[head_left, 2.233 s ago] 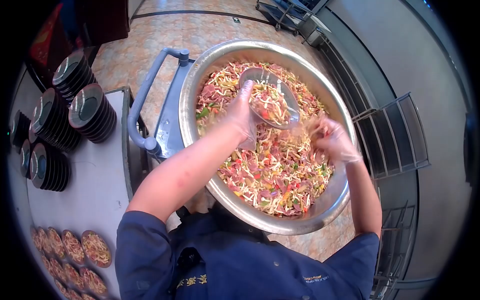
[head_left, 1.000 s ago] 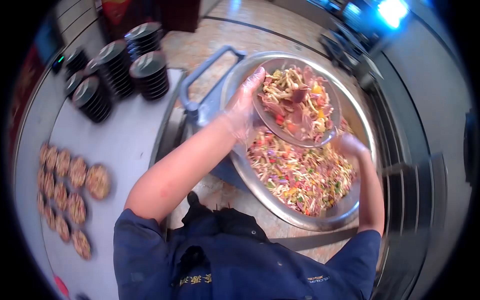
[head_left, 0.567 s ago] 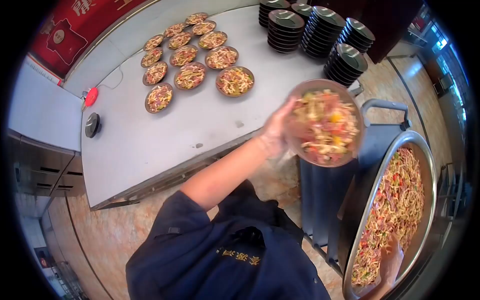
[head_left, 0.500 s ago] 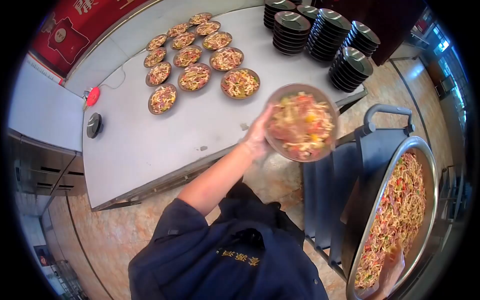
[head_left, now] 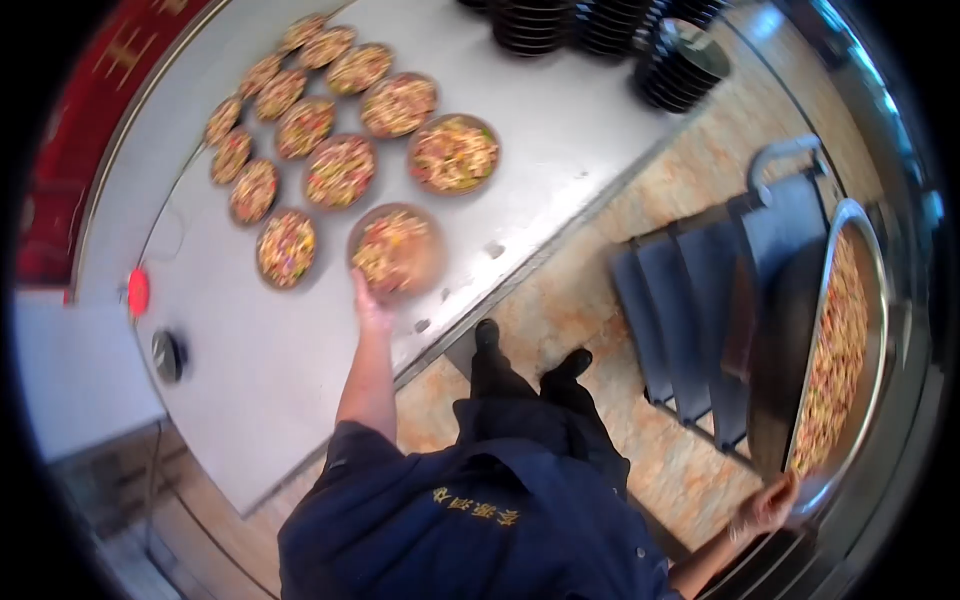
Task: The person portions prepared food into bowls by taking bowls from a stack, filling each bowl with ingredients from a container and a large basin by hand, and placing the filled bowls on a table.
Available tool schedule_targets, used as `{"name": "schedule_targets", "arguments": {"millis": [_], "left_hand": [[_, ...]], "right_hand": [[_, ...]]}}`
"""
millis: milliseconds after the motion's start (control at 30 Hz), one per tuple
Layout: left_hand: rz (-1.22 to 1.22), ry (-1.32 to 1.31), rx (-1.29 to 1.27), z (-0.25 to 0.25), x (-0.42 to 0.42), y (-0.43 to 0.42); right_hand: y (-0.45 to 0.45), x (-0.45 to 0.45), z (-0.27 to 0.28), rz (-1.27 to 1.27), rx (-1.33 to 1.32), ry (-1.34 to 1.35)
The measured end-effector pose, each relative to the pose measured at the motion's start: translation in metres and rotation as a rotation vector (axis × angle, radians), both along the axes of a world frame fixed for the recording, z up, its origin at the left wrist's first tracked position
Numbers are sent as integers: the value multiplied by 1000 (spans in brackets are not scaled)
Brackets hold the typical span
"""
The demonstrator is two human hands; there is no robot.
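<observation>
My left hand (head_left: pixel 372 304) grips the near-left rim of a shallow bowl (head_left: pixel 425 262) filled with a shredded mix with red, yellow and green bits. The bowl is over the table (head_left: pixel 300 370), close to the filled rows; motion blurs it, and I cannot tell if it touches the surface. Down at the lower right, my right hand (head_left: pixel 768 506) is by the near end of a big metal basin (head_left: pixel 872 400) holding the same shredded mix (head_left: pixel 838 370). Its fingers are curled together in what looks like a clear glove; anything in them is hidden.
Several filled bowls (head_left: pixel 340 170) stand in rows on the table. Stacks of dark dishes (head_left: pixel 682 65) line its far edge. A small dark dish (head_left: pixel 168 356) and a red object (head_left: pixel 138 292) lie at the left. A dark cart (head_left: pixel 690 320) with a handle stands beside the basin.
My left hand has carried the filled bowl leftward from beside the table's right end to near the rows. My right hand has moved out of the mix to the basin's near end. The view has turned.
</observation>
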State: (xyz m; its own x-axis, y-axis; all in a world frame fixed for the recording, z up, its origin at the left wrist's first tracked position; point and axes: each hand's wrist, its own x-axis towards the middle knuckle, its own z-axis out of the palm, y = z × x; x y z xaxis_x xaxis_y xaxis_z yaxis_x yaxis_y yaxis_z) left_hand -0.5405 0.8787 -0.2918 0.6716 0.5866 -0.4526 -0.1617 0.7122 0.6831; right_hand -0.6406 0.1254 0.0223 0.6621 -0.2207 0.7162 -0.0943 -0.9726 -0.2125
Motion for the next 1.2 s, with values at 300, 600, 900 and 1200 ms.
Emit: {"name": "schedule_targets", "arguments": {"millis": [300, 600, 900, 1200], "left_hand": [[186, -142, 44, -34, 10, 18], [-164, 299, -207, -29, 142, -144], [-820, -89, -71, 160, 384, -337], [-618, 76, 46, 241, 637, -400]], "right_hand": [[-14, -34, 33, -233, 160, -59], [-63, 102, 98, -44, 323, 640], [-86, 286, 45, 378, -303, 1124], [-123, 364, -2, 79, -400, 1244]]}}
